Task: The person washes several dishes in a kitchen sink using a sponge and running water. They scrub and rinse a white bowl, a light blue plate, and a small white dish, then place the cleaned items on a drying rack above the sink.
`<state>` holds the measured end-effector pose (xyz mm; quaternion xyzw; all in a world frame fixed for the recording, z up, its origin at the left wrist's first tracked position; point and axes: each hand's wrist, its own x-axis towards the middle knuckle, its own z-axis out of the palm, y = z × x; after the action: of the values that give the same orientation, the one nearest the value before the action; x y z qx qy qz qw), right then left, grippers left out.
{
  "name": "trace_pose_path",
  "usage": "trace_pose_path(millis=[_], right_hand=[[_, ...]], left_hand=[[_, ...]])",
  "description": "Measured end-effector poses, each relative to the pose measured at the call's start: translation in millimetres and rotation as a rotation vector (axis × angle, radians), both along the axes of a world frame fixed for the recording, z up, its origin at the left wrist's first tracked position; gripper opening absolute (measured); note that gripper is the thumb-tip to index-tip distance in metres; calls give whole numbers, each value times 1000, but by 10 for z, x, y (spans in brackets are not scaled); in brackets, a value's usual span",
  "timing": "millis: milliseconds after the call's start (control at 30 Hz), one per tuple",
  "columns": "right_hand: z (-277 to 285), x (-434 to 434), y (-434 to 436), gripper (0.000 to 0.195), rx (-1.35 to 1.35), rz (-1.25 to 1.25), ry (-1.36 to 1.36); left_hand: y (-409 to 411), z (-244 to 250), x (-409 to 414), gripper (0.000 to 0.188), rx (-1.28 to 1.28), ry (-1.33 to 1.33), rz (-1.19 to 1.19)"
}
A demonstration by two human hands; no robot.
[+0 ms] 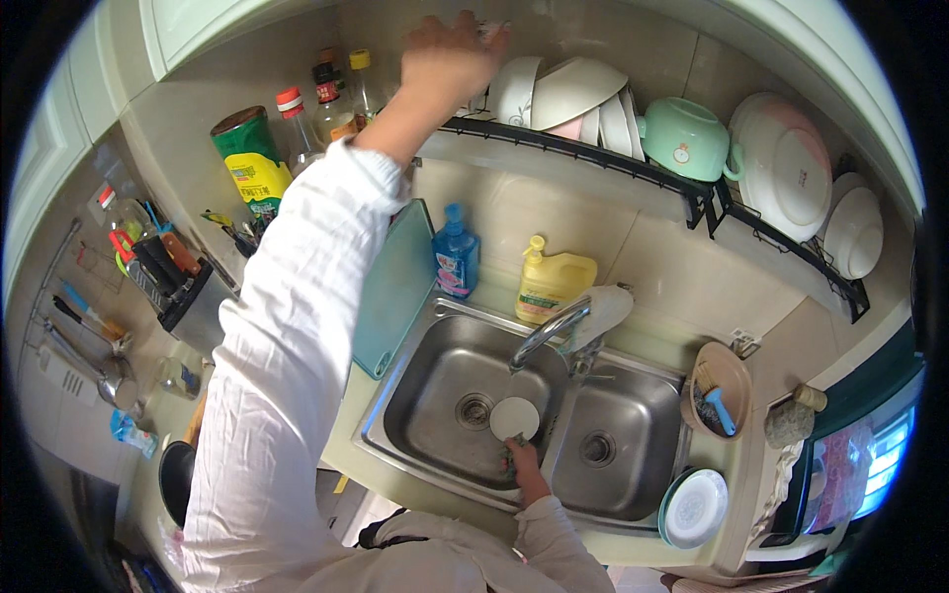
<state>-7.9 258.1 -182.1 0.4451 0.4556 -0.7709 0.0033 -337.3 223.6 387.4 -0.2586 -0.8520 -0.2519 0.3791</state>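
Note:
My left hand [451,63] is raised to the left end of the black wire dish rack [586,148], beside upright white bowls [578,89]. It is blurred, and something pale shows by its fingertips; whether it grips that thing is unclear. Low in the larger left basin of the steel double sink [430,415], my right hand [529,471] holds a small round white dish [514,419] by its near edge. A greenish scrubbing cloth [511,454] is bunched at the same fingers. Above the dish curves the chrome faucet [549,330], partly wrapped in pale material.
Behind the sink stand a blue pump bottle [455,256], a yellow detergent jug [552,285] and a pale green cutting board [393,296]. Stacked plates [695,508] and a basin with a blue-handled brush [718,404] lie right. A knife block [194,304] and sauce bottles [295,130] stand left.

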Motion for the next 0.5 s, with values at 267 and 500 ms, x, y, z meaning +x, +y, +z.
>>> trace_pose_path(millis=[267, 500], right_hand=[[-29, 36, 20, 20, -49, -4, 32], [-229, -84, 167, 43, -145, -98, -11]], left_hand=[[423, -23, -375, 79, -222, -421, -68], [44, -689, 43, 55, 45, 267, -111]])
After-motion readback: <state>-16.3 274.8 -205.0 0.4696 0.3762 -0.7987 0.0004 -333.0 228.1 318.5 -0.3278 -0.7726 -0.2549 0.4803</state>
